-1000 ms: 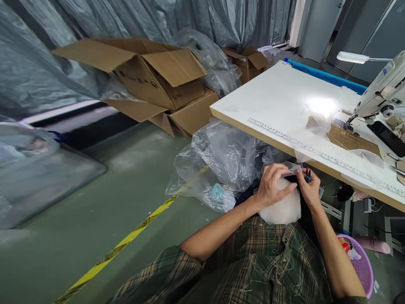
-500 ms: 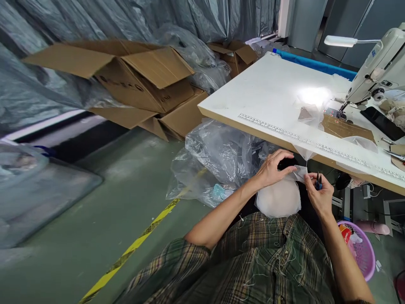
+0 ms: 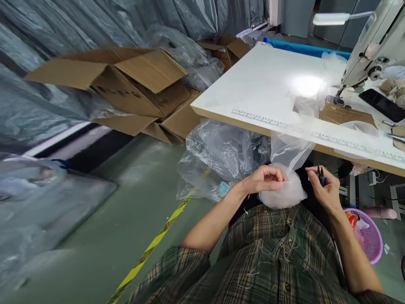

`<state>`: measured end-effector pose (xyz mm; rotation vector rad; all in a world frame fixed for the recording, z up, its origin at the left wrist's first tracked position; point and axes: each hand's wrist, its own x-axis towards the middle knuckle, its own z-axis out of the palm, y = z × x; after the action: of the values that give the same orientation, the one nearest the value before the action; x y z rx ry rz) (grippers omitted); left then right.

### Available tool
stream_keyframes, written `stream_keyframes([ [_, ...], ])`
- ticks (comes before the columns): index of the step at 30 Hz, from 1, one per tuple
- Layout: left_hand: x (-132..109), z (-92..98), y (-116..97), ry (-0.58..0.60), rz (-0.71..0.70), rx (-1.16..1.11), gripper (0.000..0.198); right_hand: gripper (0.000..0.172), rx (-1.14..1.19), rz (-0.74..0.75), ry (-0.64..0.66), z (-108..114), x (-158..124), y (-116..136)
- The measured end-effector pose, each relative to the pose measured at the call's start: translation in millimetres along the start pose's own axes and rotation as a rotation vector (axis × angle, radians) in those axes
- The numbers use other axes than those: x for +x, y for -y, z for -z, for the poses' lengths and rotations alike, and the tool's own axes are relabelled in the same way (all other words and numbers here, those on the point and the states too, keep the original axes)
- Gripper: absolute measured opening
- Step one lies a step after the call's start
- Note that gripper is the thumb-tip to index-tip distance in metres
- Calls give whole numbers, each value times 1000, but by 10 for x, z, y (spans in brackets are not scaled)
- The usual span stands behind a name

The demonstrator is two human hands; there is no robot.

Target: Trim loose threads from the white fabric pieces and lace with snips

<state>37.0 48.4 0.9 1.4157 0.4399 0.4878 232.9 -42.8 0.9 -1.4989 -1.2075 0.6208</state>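
Observation:
My left hand [image 3: 265, 180] is closed in a pinch on sheer white fabric [image 3: 289, 150], which hangs over the table's front edge. Beneath those fingers a rounded white piece [image 3: 281, 197], partly covered by the sheer material, rests in my lap. To its right, apart from the fabric, my right hand [image 3: 329, 192] is curled around small thread snips [image 3: 322, 176] with dark blades pointing up. Its thumb and index finger are close together; whether anything tiny is between them I cannot make out.
The white table [image 3: 247, 80] with a printed ruler carries a sewing machine [image 3: 363, 55], a brown board [image 3: 346, 115] and a black phone [image 3: 382, 103]. Open cartons [image 3: 136, 90] and clear plastic [image 3: 224, 152] are on the left. A purple basket [image 3: 375, 242] stands at lower right.
My right hand has let go of the fabric and moved right with the snips. My left hand has come down and closed on the fabric, which now drapes lower from the table edge. The view shifted slightly.

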Motion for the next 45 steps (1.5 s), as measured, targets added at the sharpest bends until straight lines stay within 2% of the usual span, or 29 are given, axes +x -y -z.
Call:
stream_keyframes([
  [2,-68,18,48,-3,83,-166,55,44,91,-106,81,-50,-26,-46],
  [5,-76,0,118,-115,150,-275,54,59,258,-266,210,-182,-144,-131],
  [7,-60,-36,141,-183,176,-294,51,65,359,-320,234,-240,-251,-164],
  [11,-85,-149,152,-173,229,-283,47,51,400,-373,160,-233,-390,-136],
  [13,-134,-218,167,-219,198,-166,42,45,372,-397,108,-206,-403,-99],
  [14,-163,-252,175,-297,143,-48,39,44,370,-407,91,-196,-401,-85],
  [16,-216,-310,181,-504,-34,292,35,42,388,-411,72,-183,-395,-72],
  [17,-231,-330,171,-581,-143,476,32,41,402,-405,64,-180,-395,-74],
  [18,-234,-342,148,-611,-254,638,28,40,412,-397,60,-177,-397,-78],
  [19,-222,-345,112,-584,-354,756,23,39,415,-386,61,-174,-402,-82],
  [21,-142,-327,4,-414,-510,847,16,37,388,-350,72,-156,-412,-77],
  [24,91,-257,-208,-112,-580,781,25,31,276,-230,101,-93,-416,-11],
  [26,273,-209,-339,127,-506,685,38,25,187,-119,111,-27,-414,63],
  [28,431,-177,-435,359,-363,588,47,18,107,-11,89,47,-413,131],
  [31,585,-160,-501,563,-147,455,48,15,18,127,27,145,-417,188],
  [33,633,-160,-502,596,-12,329,41,17,-30,197,6,186,-417,193],
  [36,646,-164,-471,535,109,197,35,19,-82,271,-7,204,-409,171],
  [38,628,-171,-451,470,120,180,31,17,-101,273,-41,192,-402,147],
  [42,577,-204,-451,345,85,177,26,13,-56,162,-132,152,-394,109],
  [45,554,-240,-474,270,31,242,18,16,5,107,-138,133,-384,111],
])
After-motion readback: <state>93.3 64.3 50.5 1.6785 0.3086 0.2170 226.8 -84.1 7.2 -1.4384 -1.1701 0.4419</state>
